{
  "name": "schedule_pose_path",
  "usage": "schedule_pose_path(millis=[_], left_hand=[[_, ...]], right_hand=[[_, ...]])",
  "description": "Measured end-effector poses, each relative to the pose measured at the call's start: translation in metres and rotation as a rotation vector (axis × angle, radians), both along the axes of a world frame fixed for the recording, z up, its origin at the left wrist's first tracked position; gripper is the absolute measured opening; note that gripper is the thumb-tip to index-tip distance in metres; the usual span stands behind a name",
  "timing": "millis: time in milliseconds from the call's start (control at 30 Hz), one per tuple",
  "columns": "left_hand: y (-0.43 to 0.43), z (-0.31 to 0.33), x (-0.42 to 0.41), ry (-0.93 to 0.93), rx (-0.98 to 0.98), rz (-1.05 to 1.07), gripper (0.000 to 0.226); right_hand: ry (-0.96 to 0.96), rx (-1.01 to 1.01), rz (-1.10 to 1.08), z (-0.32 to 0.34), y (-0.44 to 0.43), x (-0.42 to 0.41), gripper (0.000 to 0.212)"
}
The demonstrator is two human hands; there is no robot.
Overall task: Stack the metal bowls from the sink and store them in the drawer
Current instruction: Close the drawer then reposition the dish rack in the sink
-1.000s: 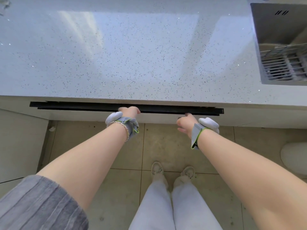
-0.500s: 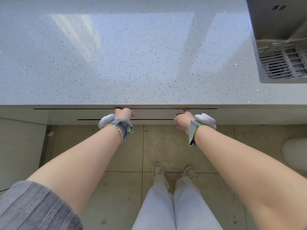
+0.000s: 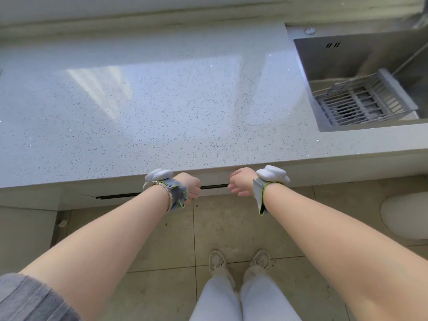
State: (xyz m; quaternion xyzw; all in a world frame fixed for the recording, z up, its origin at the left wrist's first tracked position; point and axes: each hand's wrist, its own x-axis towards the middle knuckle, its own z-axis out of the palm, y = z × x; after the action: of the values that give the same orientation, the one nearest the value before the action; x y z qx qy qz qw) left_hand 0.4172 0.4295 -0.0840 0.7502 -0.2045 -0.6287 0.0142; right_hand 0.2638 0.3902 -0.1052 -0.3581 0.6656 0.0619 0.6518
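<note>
No legible text, label, brand, number or sign on any surface in view. Speckled countertop (image 3: 162, 107): flecks only, no lettering. Sink (image 3: 342, 59): two slanted overflow slots on the back wall, not characters; wrist straps (image 3: 260, 198) plain, no readable marking.
</note>
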Motion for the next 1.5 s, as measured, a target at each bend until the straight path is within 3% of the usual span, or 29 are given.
schedule_pose_path(millis=[67,133,233,400,500,700,867,1000,1200,1267,1500], left_hand=[[-0.013,0.015,-0.015,0.002,-0.067,-0.007,0.038],[-0.024,0.038,-0.034,0.030,-0.122,-0.033,0.032],[-0.042,0.059,-0.060,0.013,-0.240,-0.149,0.016],[-0.078,0.105,-0.137,0.069,-0.436,-0.199,0.018],[-0.098,0.115,-0.172,0.074,-0.504,-0.185,0.015],[-0.148,0.131,-0.260,0.090,-0.602,-0.160,0.032],[-0.190,0.140,-0.333,0.032,-0.662,-0.091,0.020],[-0.219,0.129,-0.363,-0.072,-0.724,-0.161,0.032],[-0.271,0.107,-0.391,-0.172,-0.700,-0.226,0.042],[-0.286,0.096,-0.392,-0.214,-0.697,-0.278,0.043],[-0.354,0.042,-0.397,-0.305,-0.584,-0.460,0.050]], right_hand=[[-0.043,0.069,0.016,0.017,-0.003,-0.014,0.020],[-0.060,0.059,0.028,0.035,-0.002,-0.033,0.030],[-0.024,-0.079,0.013,0.063,-0.005,-0.062,0.031],[0.045,-0.232,-0.100,0.106,-0.027,-0.144,0.038],[0.051,-0.252,-0.146,0.124,-0.043,-0.181,0.038],[0.080,-0.310,-0.189,0.144,-0.086,-0.270,0.036],[0.118,-0.299,-0.178,0.156,-0.132,-0.338,0.027],[0.098,-0.413,-0.222,0.148,-0.161,-0.374,0.038],[0.094,-0.327,-0.300,0.126,-0.227,-0.409,0.021],[0.150,-0.322,-0.336,0.113,-0.244,-0.418,0.031],[0.246,-0.219,-0.351,0.050,-0.290,-0.443,0.029]])
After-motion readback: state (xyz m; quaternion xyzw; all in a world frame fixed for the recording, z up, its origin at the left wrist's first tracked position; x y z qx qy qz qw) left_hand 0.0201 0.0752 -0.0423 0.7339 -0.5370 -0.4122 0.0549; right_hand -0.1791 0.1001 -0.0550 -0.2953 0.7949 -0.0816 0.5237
